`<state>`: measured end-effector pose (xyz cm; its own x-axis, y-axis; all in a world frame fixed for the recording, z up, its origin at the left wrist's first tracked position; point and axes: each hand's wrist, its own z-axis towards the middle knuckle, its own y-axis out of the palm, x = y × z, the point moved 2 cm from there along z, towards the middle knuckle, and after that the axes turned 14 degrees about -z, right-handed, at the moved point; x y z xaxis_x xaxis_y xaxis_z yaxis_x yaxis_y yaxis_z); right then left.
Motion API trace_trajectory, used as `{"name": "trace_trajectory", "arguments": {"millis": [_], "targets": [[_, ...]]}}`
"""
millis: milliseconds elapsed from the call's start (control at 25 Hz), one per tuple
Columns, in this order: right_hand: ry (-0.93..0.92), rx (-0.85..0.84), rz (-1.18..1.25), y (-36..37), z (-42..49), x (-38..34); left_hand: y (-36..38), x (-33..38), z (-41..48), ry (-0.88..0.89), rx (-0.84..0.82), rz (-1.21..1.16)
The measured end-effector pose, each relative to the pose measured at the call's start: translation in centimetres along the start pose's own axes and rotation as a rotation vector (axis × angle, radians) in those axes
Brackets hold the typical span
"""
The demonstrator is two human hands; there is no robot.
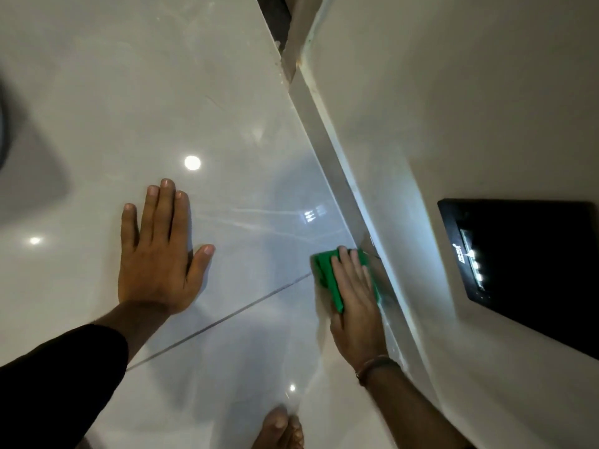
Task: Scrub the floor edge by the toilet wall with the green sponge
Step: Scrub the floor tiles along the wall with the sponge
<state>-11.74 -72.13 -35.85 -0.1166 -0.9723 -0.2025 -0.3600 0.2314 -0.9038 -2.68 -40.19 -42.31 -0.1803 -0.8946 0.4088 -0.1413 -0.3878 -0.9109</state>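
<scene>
The green sponge (325,273) lies flat on the glossy pale floor tile, pressed against the grey skirting strip (327,147) at the foot of the wall (453,92). My right hand (355,299) lies on top of the sponge, fingers pointing along the floor edge and holding it down. Most of the sponge's right side is hidden under the fingers. My left hand (158,251) rests flat on the floor tile to the left, fingers spread, holding nothing.
A black shiny panel (531,270) is mounted on the wall at the right. A dark grout line (227,319) crosses the floor between my hands. My bare foot (278,429) shows at the bottom. A dark doorway gap (275,17) lies at the top.
</scene>
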Motion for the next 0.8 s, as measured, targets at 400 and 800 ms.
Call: {"name": "trace_trajectory", "arguments": {"millis": [400, 800], "targets": [[-0.083, 0.226, 0.038, -4.7, 22.3, -11.4, 0.3, 0.0, -0.1, -0.032, -0.027, -0.01], [-0.022, 0.185, 0.056, -3.8, 16.9, -9.6, 0.1, 0.0, -0.3, -0.019, -0.021, 0.01]]}}
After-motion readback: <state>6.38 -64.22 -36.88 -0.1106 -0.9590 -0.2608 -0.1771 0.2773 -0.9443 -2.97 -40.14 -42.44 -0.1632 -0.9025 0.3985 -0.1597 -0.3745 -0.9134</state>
